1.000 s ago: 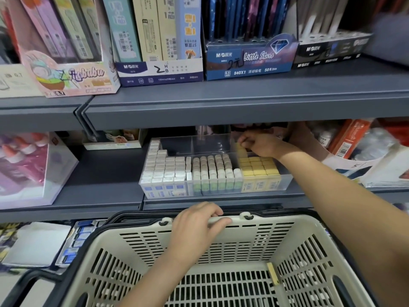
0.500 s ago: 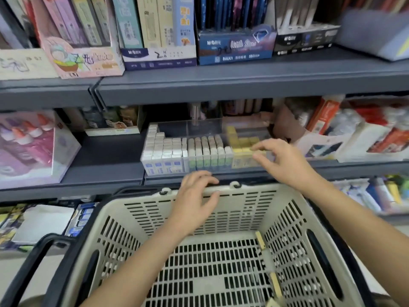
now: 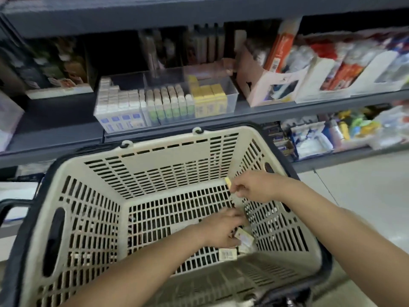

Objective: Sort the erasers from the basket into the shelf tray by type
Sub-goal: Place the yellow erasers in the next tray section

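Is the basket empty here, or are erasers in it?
Not empty: loose erasers lie in the basket near the left hand.

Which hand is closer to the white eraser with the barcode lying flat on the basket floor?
Left. The left hand reaches low in the cream plastic basket, close beside the white barcode eraser. The right hand is farther off, higher up, pinching a small yellow eraser.

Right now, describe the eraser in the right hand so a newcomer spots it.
Find the cream basket below the shelf, then the right hand by its right wall. The yellow eraser it pinches is the only one lifted; the other erasers lie on the basket floor by the left hand.
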